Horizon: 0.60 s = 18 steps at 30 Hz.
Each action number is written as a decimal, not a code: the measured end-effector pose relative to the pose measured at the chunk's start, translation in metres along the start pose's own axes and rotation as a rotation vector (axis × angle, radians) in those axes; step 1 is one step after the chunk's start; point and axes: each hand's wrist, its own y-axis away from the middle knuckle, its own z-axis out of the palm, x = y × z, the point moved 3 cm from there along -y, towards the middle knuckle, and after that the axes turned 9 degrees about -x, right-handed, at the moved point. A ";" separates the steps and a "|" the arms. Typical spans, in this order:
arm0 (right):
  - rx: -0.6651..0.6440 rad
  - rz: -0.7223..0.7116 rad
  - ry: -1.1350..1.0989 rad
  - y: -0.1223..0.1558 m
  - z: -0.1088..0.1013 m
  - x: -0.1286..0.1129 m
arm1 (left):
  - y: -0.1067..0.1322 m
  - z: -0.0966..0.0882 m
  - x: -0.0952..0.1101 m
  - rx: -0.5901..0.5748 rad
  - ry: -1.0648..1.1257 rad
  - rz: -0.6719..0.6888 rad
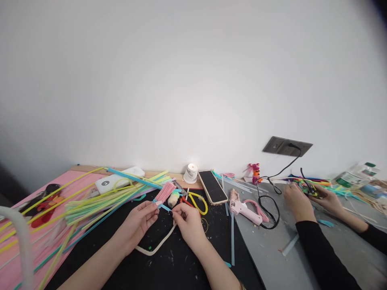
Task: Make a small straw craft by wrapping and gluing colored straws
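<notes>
In the middle of the head view, my left hand [144, 216] pinches a short bundle of pink pipe cleaners [166, 191] near its lower end. A blue pipe cleaner [165, 208] runs from that bundle across to my right hand [186, 219], whose thumb and fingers are closed on its end. Below both hands a cream-coloured strip [151, 252] curves over the black mat [163, 270]; whether my right hand also touches it I cannot tell. Just beyond the hands lie a small pale roll [173, 199] and yellow-handled pliers [200, 203].
Long yellow, green and blue pipe cleaners [105, 203] spread over a pink sheet [71, 181] at left. A white cup [190, 173], a phone [212, 187] and a pink glue gun [244, 209] with a black cable stand beyond. At right, another person's hands [299, 203] work.
</notes>
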 end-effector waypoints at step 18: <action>-0.006 -0.020 0.038 0.001 0.001 0.003 | -0.004 -0.006 0.000 0.006 0.002 0.019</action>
